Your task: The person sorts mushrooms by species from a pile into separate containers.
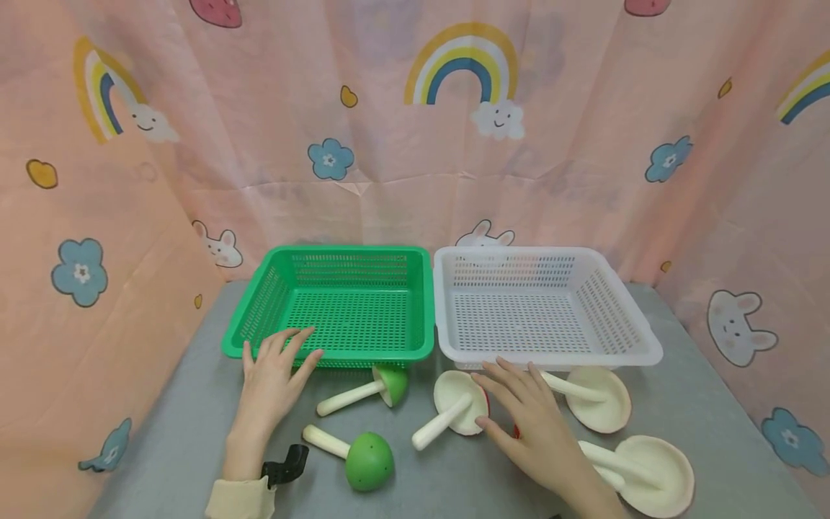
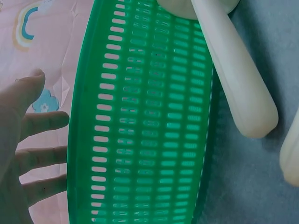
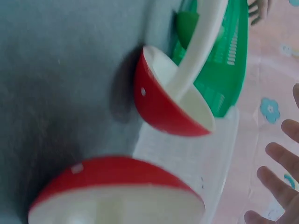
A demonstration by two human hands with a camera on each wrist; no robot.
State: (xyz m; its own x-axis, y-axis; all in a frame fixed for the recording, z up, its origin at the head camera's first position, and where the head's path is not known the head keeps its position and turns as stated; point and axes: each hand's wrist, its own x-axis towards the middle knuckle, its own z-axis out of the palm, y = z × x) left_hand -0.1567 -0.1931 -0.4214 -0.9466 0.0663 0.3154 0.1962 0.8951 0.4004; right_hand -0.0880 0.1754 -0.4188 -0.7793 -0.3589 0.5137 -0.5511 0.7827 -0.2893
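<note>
The left hand (image 1: 271, 382) is held near the green basket (image 1: 372, 355), right hand (image 1: 534, 429) near a red-capped mushroom (image 1: 454, 407), fingers spread apart

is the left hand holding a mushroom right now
No, the left hand has its fingers spread near the green basket, with nothing between them.

Pink curtain (image 1: 389, 209) behind and beside a gray table (image 1: 188, 432).
Printed with a rainbow (image 1: 462, 61) at top center, ending in a smiling cloud (image 1: 498, 119); with a similar pair at left and a third arch cut by the right edge; with blue flowers (image 1: 331, 158) scattered between, a white rabbit (image 1: 739, 328) at right, small yellow shapes (image 1: 42, 173); creased below the middle arch.
</note>
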